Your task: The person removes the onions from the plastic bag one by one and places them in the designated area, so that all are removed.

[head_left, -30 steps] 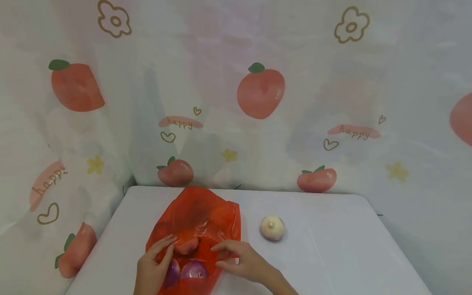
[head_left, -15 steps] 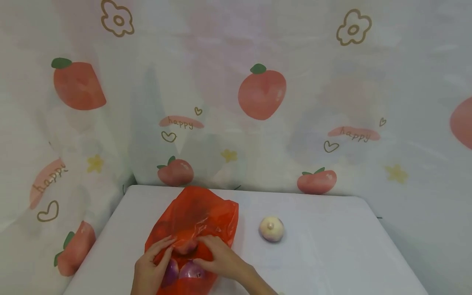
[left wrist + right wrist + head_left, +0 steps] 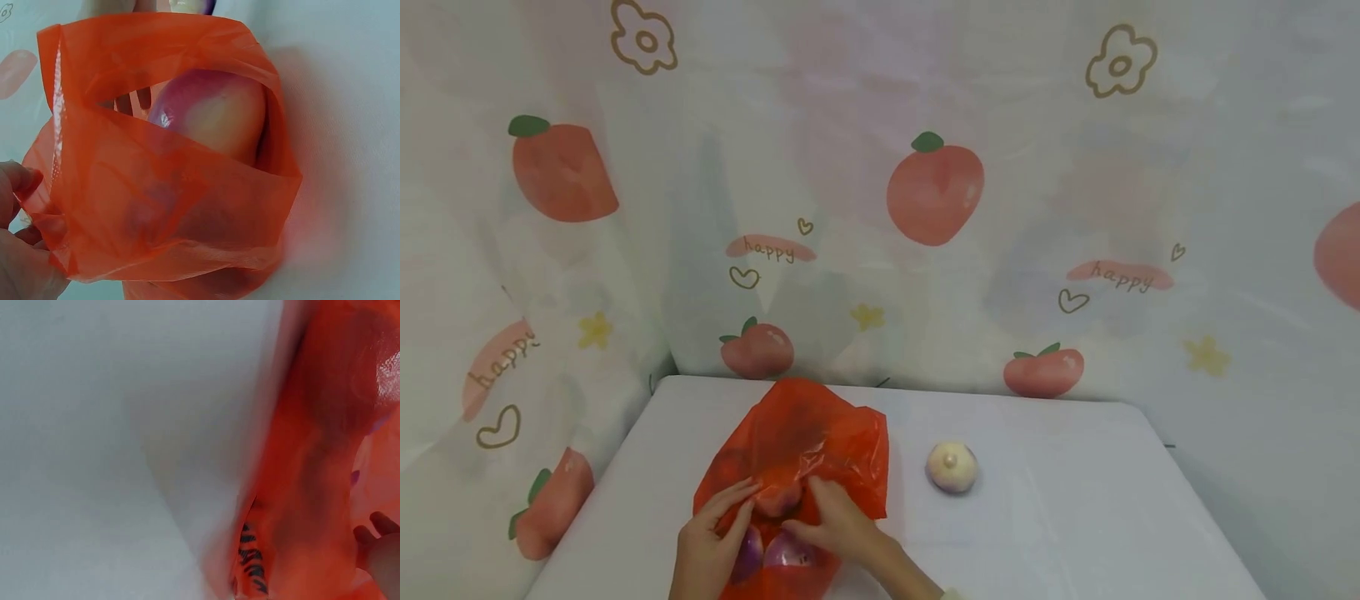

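A red plastic bag lies on the table with its opening toward me. Inside show two purple bulb vegetables, and a pinkish rounded lump sits under the film at the opening. In the left wrist view one bulb, purple shading to cream, fills the opening. My left hand pinches the bag's edge between thumb and fingers. My right hand reaches over the opening from the right, thumb and fingers spread apart; its fingertips show beside the film in the right wrist view.
A whitish round bulb with a small nub stands on the white table, right of the bag. Behind the table hangs a pale cloth printed with fruit, hearts and flowers.
My right hand has moved left from the bag's right side to its opening, over the purple bulb. My left hand has kept its hold on the bag.
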A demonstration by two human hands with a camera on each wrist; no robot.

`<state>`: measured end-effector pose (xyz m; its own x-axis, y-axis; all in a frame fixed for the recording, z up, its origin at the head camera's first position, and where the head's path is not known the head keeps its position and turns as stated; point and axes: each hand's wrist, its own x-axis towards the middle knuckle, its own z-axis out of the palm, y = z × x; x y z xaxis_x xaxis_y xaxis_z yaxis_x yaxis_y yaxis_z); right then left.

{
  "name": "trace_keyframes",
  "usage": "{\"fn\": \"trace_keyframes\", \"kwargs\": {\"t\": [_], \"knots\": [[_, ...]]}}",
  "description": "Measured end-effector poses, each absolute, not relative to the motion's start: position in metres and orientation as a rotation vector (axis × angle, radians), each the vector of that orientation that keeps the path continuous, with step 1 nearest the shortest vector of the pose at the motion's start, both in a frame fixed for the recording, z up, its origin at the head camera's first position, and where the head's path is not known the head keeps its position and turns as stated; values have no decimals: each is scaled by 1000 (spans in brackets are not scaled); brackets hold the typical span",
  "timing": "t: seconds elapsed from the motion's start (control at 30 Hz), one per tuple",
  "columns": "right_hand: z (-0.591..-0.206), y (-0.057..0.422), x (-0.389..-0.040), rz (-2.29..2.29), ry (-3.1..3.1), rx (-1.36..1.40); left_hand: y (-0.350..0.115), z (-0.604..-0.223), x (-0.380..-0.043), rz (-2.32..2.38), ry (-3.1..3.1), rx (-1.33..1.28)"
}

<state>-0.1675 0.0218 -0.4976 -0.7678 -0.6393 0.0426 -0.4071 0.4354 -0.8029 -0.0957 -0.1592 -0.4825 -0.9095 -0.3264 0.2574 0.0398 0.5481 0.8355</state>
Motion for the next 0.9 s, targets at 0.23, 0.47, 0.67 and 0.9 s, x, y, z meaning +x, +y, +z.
{"fn": "trace_keyframes", "kwargs": {"t": [0.23,0.47,0.67,0.9], "knots": [[-504,12,-166,-1183,2381,-939,-161,-485,-96,-1303,-2410,214],[-510,10,-165,-1181,2362,-1094,-161,-487,-97,-1311,-2396,211],[-513,12,-163,-1099,2367,-1211,-161,-486,-98,-1303,-2396,196],[-512,16,-155,-939,2389,-1130,-160,-486,-97,-1302,-2391,194]]}}
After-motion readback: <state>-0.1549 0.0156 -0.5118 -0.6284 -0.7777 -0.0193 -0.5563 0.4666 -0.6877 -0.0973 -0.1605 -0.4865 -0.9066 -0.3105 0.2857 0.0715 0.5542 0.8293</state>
